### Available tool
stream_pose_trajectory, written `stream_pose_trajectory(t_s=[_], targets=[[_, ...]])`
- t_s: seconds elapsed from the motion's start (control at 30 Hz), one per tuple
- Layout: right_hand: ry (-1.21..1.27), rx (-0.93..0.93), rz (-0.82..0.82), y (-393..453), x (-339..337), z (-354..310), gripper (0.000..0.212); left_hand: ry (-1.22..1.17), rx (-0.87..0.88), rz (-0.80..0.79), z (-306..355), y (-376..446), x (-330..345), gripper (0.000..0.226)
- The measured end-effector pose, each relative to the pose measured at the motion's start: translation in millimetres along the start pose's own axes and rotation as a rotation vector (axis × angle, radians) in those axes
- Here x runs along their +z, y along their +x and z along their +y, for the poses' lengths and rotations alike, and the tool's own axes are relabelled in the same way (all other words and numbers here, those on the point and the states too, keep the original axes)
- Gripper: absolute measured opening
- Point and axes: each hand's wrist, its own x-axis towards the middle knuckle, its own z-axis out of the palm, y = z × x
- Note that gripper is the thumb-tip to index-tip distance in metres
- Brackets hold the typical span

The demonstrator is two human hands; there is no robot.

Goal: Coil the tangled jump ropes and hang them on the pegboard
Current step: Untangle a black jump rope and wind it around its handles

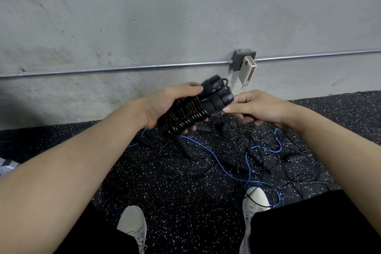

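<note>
The left hand (165, 107) has its fingers curled round a black bundle (198, 107), a coiled rope wound about its handles, held up in front of the wall (144, 16). The right hand (257, 107) is just beside the bundle's end, fingers drawn together, pinching a thin black cord (218, 112) that is blurred. Below the hands, on the speckled floor (165, 187), lies the tangle (257, 159) of black ropes with a blue rope (218, 163) running through it, near two white shoes (133, 222).

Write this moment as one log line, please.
left hand: holds rope bundle | right hand: pinches cord | floor: ropes tangled
</note>
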Motion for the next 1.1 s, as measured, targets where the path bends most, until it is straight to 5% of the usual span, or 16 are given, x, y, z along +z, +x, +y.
stream_pose_trajectory(t_s=[0.2,0.3,0.57,0.83,1.1], targets=[[0.006,0.064,0.168,10.0,3.6,7.0,0.008,0.561,-0.050,-0.035,-13.5,14.8,8.5,0.051],[-0.009,0.075,0.192,13.6,7.2,5.4,0.015,0.766,-0.100,-0.053,-14.3,18.2,15.6,0.054],[0.011,-0.013,0.247,19.0,18.7,-7.3,0.010,1.031,-0.064,0.099,-29.3,29.5,20.9,0.074],[-0.198,-0.125,0.237,16.8,30.2,-17.5,0.018,0.935,0.016,0.303,-40.1,30.3,20.1,0.057],[0.153,-0.222,0.393,26.9,26.6,-12.1,0.014,0.505,0.140,0.476,-37.7,33.5,19.0,0.048]])
